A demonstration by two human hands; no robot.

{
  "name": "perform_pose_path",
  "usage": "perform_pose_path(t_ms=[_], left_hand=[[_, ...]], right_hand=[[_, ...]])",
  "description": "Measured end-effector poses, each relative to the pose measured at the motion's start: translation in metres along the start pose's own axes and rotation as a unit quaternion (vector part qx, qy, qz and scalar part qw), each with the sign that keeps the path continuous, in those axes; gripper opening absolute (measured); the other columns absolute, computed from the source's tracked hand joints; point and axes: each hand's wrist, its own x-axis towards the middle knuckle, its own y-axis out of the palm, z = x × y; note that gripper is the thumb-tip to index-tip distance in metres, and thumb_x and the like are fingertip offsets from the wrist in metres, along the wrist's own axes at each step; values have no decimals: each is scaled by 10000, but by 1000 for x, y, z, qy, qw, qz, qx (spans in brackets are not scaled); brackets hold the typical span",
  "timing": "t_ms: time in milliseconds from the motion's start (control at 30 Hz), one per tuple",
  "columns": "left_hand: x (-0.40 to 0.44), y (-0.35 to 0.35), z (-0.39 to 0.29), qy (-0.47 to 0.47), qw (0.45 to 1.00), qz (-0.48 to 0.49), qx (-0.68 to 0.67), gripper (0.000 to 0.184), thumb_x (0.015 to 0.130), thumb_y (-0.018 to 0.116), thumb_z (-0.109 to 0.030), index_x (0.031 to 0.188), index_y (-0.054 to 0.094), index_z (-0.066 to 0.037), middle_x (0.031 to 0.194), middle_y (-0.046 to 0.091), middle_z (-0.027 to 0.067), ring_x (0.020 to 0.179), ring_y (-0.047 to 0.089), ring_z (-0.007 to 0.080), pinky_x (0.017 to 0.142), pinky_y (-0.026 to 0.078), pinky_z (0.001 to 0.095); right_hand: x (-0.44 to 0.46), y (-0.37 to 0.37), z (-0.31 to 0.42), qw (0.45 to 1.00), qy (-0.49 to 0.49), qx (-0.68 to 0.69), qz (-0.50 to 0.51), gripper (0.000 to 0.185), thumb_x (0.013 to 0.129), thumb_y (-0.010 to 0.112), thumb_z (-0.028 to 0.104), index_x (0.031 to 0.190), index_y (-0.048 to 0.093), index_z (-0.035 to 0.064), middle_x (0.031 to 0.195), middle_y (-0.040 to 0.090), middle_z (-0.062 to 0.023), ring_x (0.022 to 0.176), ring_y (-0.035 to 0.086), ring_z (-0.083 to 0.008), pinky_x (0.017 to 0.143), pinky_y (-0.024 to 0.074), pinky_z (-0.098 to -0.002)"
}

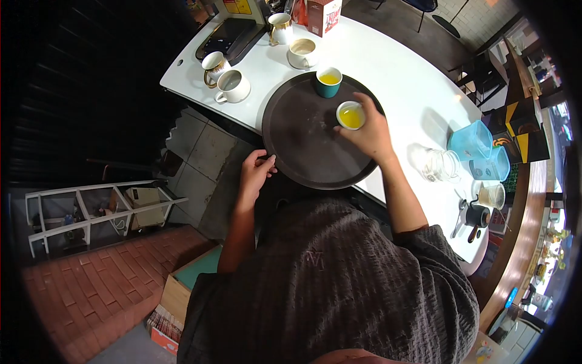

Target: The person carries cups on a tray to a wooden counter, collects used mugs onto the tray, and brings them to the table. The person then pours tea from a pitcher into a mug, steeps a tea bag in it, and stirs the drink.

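A round dark tray (309, 151) lies on the white counter, its near edge jutting over the counter's side. My right hand (370, 130) is closed round a small cup of yellow liquid (351, 116) at the tray's right part. Behind it, a teal cup (328, 83), also with yellow liquid, stands on the tray. My left hand (257, 173) is beside the tray's lower left rim, fingers bent and partly apart, holding nothing visible; whether a fingertip touches the rim I cannot tell.
Several mugs (233, 86) stand left of the tray, near a black scale (232, 40). A box (323, 16) is at the back. Rightward are glass jars (441, 165), blue containers (471, 141) and a dark-handled tool (477, 215). A white rack (91, 212) is at lower left.
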Motion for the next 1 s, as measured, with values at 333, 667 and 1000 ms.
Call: perform_pose_path(t_ms=[333,667,1000], left_hand=[[3,3,0,-10,999,-4,30,383,872,676,-208,1166,531,-9,803,623,21,706,597,95,611,419,244],[5,3,1,-28,997,-9,66,408,874,667,-209,1203,507,-30,904,621,35,784,602,115,646,455,268],[49,45,-21,-54,993,-107,17,588,932,560,-297,1369,255,-49,1236,522,181,1088,554,285,873,467,421]], right_hand=[[-26,37,23,993,-44,30,103,805,588,818,261,1278,433,106,974,668,-156,910,647,-339,839,487,-411],[-24,24,-1,982,-72,150,92,735,689,788,325,1294,458,70,1066,632,-185,984,614,-358,892,452,-422],[16,10,-141,965,163,-186,-91,552,785,660,502,1156,609,96,1044,631,-119,1050,520,-358,901,356,-525]])
